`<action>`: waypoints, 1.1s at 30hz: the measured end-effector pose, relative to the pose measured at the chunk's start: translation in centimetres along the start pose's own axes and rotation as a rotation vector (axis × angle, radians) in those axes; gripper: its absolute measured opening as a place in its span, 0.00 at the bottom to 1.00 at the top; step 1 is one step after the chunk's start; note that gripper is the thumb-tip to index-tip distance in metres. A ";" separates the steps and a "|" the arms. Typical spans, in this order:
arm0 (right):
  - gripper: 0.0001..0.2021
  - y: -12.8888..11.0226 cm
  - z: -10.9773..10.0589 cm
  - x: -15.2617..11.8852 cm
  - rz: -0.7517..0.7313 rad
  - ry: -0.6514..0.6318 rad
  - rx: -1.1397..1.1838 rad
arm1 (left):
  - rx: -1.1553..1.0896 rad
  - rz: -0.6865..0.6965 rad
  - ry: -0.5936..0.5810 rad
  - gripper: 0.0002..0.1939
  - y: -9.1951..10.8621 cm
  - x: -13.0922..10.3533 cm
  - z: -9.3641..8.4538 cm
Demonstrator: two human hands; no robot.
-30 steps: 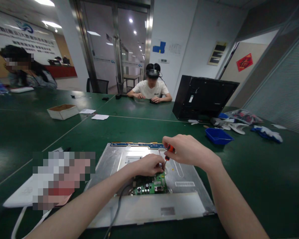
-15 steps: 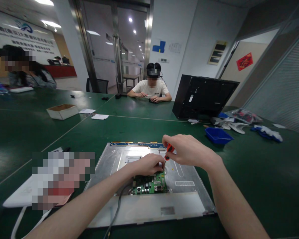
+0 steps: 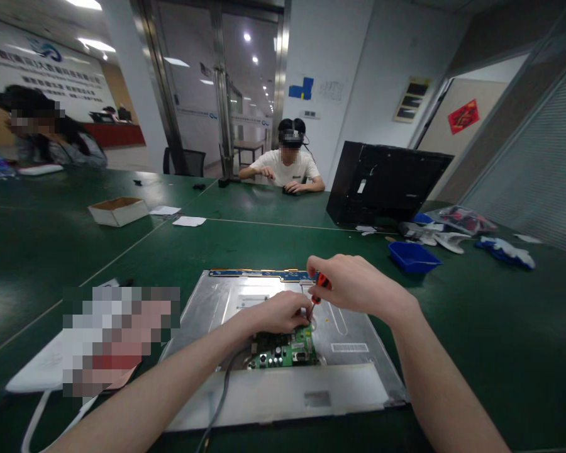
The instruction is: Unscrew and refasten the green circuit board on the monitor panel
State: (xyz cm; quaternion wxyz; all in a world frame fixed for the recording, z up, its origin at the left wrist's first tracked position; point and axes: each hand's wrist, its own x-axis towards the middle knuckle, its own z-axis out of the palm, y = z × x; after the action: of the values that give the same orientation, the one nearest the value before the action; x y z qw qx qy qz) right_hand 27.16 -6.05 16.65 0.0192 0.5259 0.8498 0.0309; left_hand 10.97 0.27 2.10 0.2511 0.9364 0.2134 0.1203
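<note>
My right hand is closed around the red and black handle of a screwdriver, which tilts with its shaft pointing down at the top right corner of a green circuit board. At that same corner my left hand has its fingers pinched together close to the screwdriver's tip; what they hold, if anything, is hidden. The board sits on the silver metal back of a display panel, and my left hand covers its upper part. A dark cable runs from the board's left side toward me.
A blue tray, a black monitor and a pair of gloves are at the right. A cardboard box and papers stand at the left, behind a white device. Across the green table sits a person in a headset.
The screwdriver handle and the fingers of my right hand have turned slightly; my left hand stays in place. The person across has lifted one hand a little.
</note>
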 end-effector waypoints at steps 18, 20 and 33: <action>0.05 0.1 -0.2 -0.2 -0.023 -0.007 0.017 | -0.048 -0.022 -0.007 0.07 0.2 0.0 -0.1; 0.06 0.1 -0.2 -0.1 -0.013 0.000 -0.015 | -0.055 -0.017 -0.008 0.08 0.2 0.0 -0.1; 0.07 0.2 0.0 -0.2 -0.036 -0.007 0.043 | -0.025 -0.004 -0.002 0.08 0.1 0.0 0.0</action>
State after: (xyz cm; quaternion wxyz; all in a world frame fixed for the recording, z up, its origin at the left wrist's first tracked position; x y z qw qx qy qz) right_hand 27.43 -6.09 16.68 0.0115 0.5107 0.8596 0.0105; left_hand 11.03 0.20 2.17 0.2630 0.9330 0.2133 0.1215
